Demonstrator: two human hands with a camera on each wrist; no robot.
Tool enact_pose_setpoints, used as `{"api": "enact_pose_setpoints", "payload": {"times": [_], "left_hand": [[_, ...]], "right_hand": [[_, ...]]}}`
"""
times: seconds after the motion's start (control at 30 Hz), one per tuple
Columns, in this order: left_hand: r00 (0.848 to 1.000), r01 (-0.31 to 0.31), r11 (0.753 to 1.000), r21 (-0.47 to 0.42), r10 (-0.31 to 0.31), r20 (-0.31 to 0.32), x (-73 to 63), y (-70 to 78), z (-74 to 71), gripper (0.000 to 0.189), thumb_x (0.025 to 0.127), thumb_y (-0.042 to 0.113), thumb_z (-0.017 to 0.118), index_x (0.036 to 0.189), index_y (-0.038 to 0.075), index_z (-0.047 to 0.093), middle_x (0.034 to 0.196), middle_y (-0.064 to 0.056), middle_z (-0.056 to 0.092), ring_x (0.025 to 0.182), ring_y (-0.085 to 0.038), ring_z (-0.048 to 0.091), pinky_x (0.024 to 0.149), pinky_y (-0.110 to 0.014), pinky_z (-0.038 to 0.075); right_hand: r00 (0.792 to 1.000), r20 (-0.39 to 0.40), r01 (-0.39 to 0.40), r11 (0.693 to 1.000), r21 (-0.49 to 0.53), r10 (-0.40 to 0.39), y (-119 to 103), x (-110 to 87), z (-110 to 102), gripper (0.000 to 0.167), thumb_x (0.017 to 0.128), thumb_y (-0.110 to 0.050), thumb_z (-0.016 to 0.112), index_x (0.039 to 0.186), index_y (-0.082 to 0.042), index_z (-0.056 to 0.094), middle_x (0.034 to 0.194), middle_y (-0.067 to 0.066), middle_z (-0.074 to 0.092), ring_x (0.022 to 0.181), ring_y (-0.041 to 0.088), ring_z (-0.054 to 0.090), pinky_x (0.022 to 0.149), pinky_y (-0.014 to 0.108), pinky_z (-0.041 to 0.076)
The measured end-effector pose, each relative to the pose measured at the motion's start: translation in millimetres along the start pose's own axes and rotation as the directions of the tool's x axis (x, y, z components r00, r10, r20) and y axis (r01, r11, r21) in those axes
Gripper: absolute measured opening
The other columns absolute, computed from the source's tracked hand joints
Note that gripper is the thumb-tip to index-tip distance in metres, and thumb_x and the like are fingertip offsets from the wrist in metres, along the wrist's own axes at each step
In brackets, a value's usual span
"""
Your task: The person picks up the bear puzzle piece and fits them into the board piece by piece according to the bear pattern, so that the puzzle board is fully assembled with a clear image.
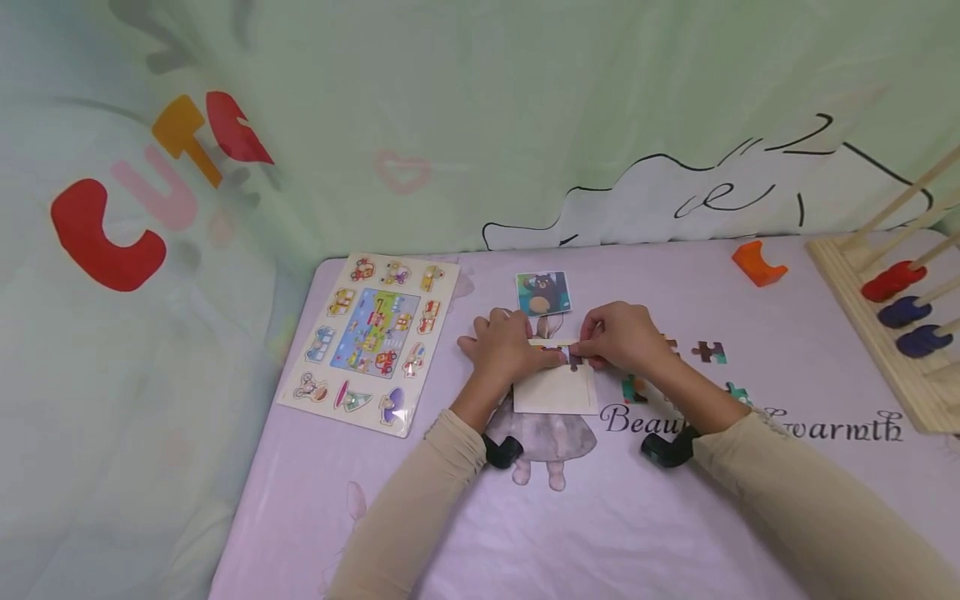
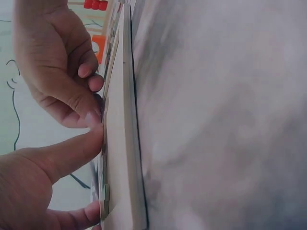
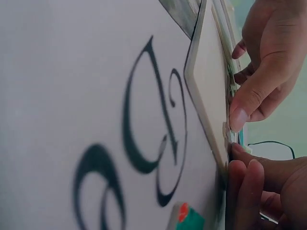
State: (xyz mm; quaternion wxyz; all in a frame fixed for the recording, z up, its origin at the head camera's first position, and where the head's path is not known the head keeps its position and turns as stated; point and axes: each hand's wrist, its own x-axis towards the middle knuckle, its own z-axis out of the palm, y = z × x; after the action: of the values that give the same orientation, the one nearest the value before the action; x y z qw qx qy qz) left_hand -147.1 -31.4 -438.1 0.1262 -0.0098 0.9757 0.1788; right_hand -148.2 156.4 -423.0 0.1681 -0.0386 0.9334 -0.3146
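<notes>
A pale wooden puzzle tray (image 1: 555, 393) lies on the table in front of the person, with a few jigsaw pieces along its far side. The left hand (image 1: 504, 350) rests over the tray's far left part, its extended thumb (image 2: 81, 146) pressing down on pieces there. At the far right corner, the right hand (image 1: 622, 335) pinches a dark jigsaw piece (image 1: 576, 362) against the tray. Both thumbs nearly meet in the right wrist view, and fingers hide part of the row. Just beyond the hands lies a bear picture card (image 1: 543, 293).
Several loose jigsaw pieces (image 1: 708, 352) are scattered right of the tray, partly behind the right forearm. A vehicle puzzle board (image 1: 446, 282) lies at the left. An orange block (image 1: 757, 263) and a wooden bead frame (image 1: 862, 327) stand at the right.
</notes>
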Motion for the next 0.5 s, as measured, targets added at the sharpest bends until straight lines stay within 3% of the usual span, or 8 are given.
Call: {"api": "enact_pose_setpoints", "payload": {"times": [0.5], "left_hand": [[1.000,0.010,1.000,-0.001,-0.010,0.025,2.4,1.3,-0.4,0.061,0.068,0.072,0.082,0.086,0.019,0.057,0.102,-0.003,0.050,0.105,-0.027,0.042,0.087,-0.052,0.032]], "right_hand": [[0.999,0.043,-0.018,1.000,-0.018,0.019,-2.5,8.1,-2.6,0.024,0.086,-0.029,0.083,0.083,-0.009,0.070,0.057,0.000,0.064,0.059,0.015,0.058,0.062,0.032,0.037]]}}
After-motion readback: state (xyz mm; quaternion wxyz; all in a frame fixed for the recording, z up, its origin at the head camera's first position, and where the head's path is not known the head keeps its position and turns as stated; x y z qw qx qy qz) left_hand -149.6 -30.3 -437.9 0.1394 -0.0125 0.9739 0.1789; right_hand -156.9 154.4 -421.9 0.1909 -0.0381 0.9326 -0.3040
